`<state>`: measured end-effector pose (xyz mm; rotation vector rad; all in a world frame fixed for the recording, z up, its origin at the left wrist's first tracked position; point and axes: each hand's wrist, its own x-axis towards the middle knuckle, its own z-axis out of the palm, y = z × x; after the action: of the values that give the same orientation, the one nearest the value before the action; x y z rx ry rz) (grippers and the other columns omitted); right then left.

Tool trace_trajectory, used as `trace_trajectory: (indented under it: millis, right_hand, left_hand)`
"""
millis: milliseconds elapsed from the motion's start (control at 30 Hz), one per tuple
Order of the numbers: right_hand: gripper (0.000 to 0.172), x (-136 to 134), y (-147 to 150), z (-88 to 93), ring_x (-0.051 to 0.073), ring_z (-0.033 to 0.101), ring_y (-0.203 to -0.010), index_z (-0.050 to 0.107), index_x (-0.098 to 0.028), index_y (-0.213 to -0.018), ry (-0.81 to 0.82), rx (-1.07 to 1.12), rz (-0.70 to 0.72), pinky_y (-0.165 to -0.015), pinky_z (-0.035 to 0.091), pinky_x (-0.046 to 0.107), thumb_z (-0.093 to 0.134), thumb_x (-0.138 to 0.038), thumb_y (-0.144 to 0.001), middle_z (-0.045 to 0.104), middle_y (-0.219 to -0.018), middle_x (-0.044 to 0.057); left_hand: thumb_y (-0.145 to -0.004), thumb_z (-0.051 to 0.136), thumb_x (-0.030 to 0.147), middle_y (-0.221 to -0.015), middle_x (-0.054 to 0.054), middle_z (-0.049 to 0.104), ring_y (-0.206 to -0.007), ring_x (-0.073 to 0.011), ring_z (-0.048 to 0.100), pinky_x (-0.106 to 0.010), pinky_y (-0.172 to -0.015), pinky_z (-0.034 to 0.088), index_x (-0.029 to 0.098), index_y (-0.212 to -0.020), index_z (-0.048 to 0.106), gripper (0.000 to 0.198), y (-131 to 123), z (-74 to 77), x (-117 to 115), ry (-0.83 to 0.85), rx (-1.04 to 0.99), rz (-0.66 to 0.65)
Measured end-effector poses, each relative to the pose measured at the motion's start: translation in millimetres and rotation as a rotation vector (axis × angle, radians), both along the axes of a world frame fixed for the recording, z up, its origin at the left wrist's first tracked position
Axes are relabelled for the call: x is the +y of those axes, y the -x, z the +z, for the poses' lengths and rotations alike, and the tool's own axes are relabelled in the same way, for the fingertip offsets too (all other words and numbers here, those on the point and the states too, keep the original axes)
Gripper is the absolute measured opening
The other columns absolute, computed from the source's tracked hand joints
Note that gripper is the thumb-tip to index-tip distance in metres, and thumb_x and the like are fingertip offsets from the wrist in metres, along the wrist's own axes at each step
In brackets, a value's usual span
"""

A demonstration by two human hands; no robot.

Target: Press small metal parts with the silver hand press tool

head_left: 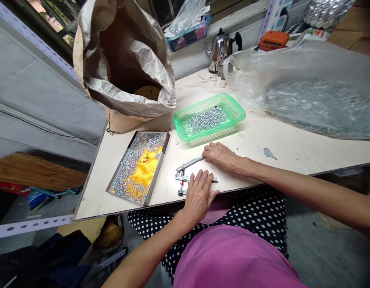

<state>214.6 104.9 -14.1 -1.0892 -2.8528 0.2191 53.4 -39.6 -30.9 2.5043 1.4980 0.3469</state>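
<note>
A metal hand tool [193, 163] with two long arms, a spring and a red ring lies near the table's front edge. My left hand [200, 196] rests on its lower arm with fingers stretched out flat. At the end of the upper arm, my right hand [222, 157] has its fingers curled round the handle tip. Left of the tool is a shallow tray [156, 176] with many small silver metal pins [127, 164] over a yellow bottom. Beyond my right hand stands a green plastic basket [237, 114] holding more silver pins [206, 120].
A large open paper sack [125, 108] stands at the back left. At the right lies a big clear plastic bag [320, 100] of shiny pieces. A metal kettle [220, 50] and an orange box [273, 41] are at the back. A grey scrap [269, 153] lies right of my hands.
</note>
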Motion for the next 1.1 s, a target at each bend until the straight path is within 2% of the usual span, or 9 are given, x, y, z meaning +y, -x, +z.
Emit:
trace_trajectory:
  millis: [233, 400, 533, 600, 667, 733, 833, 933, 1100]
  right_hand:
    - [0.019, 1, 33, 16.0, 0.024, 0.05, -0.092, 0.069, -0.013, -0.095, -0.078, 0.004, -0.034, -0.073, 0.033, 0.034, 0.05, -0.013, -0.093, 0.065, -0.098, 0.012]
    - [0.01, -38, 77, 26.4, 0.024, 0.046, -0.1, 0.07, -0.023, -0.09, -0.021, 0.072, 0.452, -0.073, 0.032, 0.034, 0.06, -0.026, -0.091, 0.062, -0.1, 0.006]
    - [0.015, -52, 97, 17.0, 0.023, 0.045, -0.093, 0.066, -0.019, -0.074, -0.042, 0.094, 0.631, -0.072, 0.031, 0.036, 0.062, -0.023, -0.087, 0.06, -0.09, 0.007]
    - [0.014, -51, 100, 10.6, 0.022, 0.045, -0.089, 0.063, -0.018, -0.075, -0.023, 0.161, 0.655, -0.073, 0.031, 0.036, 0.061, -0.024, -0.088, 0.06, -0.089, 0.007]
    - [0.013, -51, 102, 4.5, 0.02, 0.044, -0.086, 0.062, -0.017, -0.081, 0.002, 0.231, 0.655, -0.074, 0.032, 0.035, 0.057, -0.023, -0.091, 0.06, -0.089, 0.006]
    - [0.015, -52, 104, -1.0, 0.019, 0.044, -0.084, 0.061, -0.016, -0.086, 0.005, 0.279, 0.64, -0.073, 0.031, 0.033, 0.051, -0.022, -0.095, 0.06, -0.088, 0.005]
    - [0.016, -57, 108, -6.1, 0.019, 0.043, -0.084, 0.06, -0.016, -0.087, -0.025, 0.287, 0.63, -0.072, 0.031, 0.033, 0.049, -0.02, -0.097, 0.06, -0.088, 0.006]
    - [0.013, -61, 112, -5.7, 0.02, 0.043, -0.086, 0.06, -0.016, -0.085, -0.068, 0.232, 0.633, -0.072, 0.03, 0.033, 0.052, -0.019, -0.095, 0.06, -0.087, 0.006]
    - [0.013, -60, 119, -5.6, 0.02, 0.045, -0.086, 0.061, -0.016, -0.087, -0.057, 0.164, 0.582, -0.071, 0.031, 0.034, 0.05, -0.018, -0.095, 0.06, -0.09, 0.006]
  left_hand:
    - [-0.093, 0.054, 0.045, -0.143, -0.017, 0.05, -0.141, -0.033, 0.036, -0.061, -0.115, 0.027, 0.016, -0.137, 0.046, 0.054, 0, 1.9, -1, 0.056, -0.122, 0.007]
    - [-0.095, 0.052, 0.04, -0.123, -0.015, 0.065, -0.118, -0.0263, 0.059, -0.042, -0.101, 0.049, 0.015, -0.13, 0.054, 0.043, 1, 13.8, -19, -0.012, -0.242, -0.129]
    - [-0.091, 0.058, 0.022, -0.093, -0.005, 0.072, -0.089, -0.0179, 0.066, -0.034, -0.094, 0.051, 0.018, -0.11, 0.064, 0.02, 22, 43.9, -37, -0.305, -0.36, -0.328]
    - [-0.089, 0.058, 0.017, -0.085, -0.004, 0.071, -0.081, -0.0171, 0.064, -0.032, -0.085, 0.052, 0.019, -0.105, 0.065, 0.018, 47, 61.7, -29, -0.425, -0.362, -0.211]
    - [-0.091, 0.053, 0.014, -0.087, -0.005, 0.071, -0.081, -0.0174, 0.063, -0.03, -0.079, 0.05, 0.02, -0.101, 0.067, 0.018, 78, 74.7, -7, -0.437, -0.295, 0.103]
    - [-0.093, 0.052, 0.022, -0.086, -0.006, 0.07, -0.082, -0.0188, 0.062, -0.03, -0.077, 0.048, 0.019, -0.091, 0.069, 0.018, 112, 78.2, 25, -0.332, -0.242, 0.497]
    - [-0.091, 0.052, 0.027, -0.083, -0.005, 0.071, -0.075, -0.0168, 0.063, -0.026, -0.072, 0.044, 0.016, -0.08, 0.069, 0.023, 151, 66.7, 72, -0.02, -0.194, 0.808]
    - [-0.09, 0.053, 0.032, -0.077, -0.005, 0.07, -0.072, -0.0162, 0.062, -0.025, -0.067, 0.04, 0.015, -0.077, 0.069, 0.027, 168, 48.4, 99, 0.165, -0.091, 0.925]
    - [-0.081, 0.062, 0.035, -0.074, -0.005, 0.069, -0.071, -0.0178, 0.061, -0.025, -0.061, 0.035, 0.016, -0.074, 0.068, 0.021, 166, 31.9, 109, 0.205, -0.063, 0.957]
